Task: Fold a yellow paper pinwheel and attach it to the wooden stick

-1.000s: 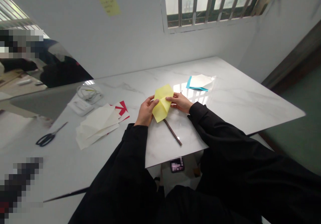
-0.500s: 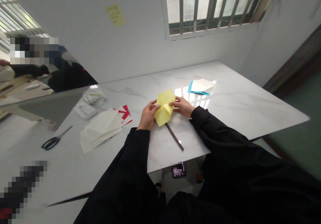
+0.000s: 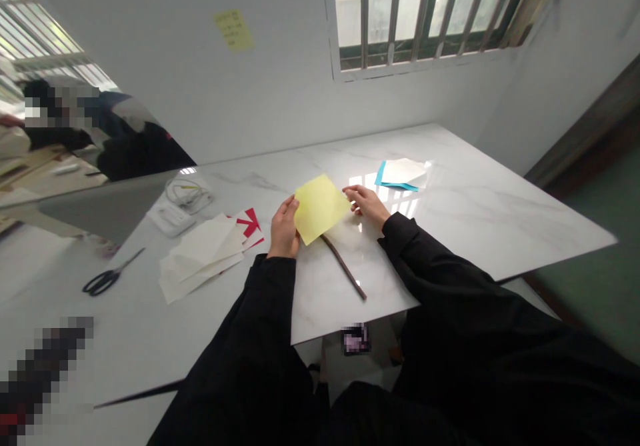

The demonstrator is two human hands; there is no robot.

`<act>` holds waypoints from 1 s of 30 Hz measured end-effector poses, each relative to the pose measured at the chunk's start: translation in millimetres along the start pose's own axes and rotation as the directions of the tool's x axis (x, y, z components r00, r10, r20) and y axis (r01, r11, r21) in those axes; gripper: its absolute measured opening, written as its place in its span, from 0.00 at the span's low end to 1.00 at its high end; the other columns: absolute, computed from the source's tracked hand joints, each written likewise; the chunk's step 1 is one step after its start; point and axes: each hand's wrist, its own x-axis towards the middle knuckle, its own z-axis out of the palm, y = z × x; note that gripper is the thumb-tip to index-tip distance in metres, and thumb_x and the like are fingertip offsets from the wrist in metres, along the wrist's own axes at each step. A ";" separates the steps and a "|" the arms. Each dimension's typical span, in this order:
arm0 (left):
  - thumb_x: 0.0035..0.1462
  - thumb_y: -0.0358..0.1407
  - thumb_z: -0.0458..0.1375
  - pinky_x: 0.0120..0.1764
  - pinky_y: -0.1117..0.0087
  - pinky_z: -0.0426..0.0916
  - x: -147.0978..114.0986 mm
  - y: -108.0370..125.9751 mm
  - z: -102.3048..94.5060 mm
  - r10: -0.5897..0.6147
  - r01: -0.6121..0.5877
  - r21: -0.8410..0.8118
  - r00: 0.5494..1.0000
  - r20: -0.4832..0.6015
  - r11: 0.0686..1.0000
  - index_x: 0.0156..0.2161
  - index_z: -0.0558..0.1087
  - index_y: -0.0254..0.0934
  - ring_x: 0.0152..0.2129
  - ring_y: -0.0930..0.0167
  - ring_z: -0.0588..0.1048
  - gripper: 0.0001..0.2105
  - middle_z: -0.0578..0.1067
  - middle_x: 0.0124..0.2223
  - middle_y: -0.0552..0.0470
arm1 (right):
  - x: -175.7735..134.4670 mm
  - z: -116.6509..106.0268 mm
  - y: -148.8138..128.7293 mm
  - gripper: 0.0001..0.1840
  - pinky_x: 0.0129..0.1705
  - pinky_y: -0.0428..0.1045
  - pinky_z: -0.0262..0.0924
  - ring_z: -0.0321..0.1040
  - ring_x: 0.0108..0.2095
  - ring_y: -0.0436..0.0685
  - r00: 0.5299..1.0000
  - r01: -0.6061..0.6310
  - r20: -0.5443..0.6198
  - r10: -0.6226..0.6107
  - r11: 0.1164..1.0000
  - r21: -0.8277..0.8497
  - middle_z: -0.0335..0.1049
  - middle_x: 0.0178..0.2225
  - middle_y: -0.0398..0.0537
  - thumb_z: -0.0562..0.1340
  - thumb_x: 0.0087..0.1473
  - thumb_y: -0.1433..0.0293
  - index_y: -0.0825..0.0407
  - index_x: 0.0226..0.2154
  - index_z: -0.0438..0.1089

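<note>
A square of yellow paper is held up over the table, its surface nearly flat. My left hand grips its left edge, thumb on the near face and the other fingers mostly hidden behind. At the paper's right corner is my right hand, fingers loosely bent and apart; whether a fingertip touches the corner I cannot tell. Below the paper a thin brown stick lies on the white marbled table, its upper end covered by the paper.
Cream paper sheets lie to the left with red paper pieces beside them. Black-handled scissors and a white cable are farther left. Blue and white paper rests at the back right. Another person shows at upper left.
The yellow paper went from creased between both hands to nearly flat and shifted slightly left. My right hand has come off its face, and my left hand moved a little left.
</note>
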 end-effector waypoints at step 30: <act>0.59 0.33 0.66 0.45 0.61 0.72 -31.8 19.8 13.2 0.460 -0.414 0.606 0.884 0.088 0.680 0.58 0.77 0.42 0.37 0.63 0.75 0.21 0.78 0.47 0.47 | 3.6 -3.4 12.5 0.13 0.22 0.46 0.58 0.65 0.22 0.50 0.994 -0.083 -0.067 0.085 0.996 0.034 0.76 0.27 0.45 0.74 0.49 0.63 0.51 0.34 0.74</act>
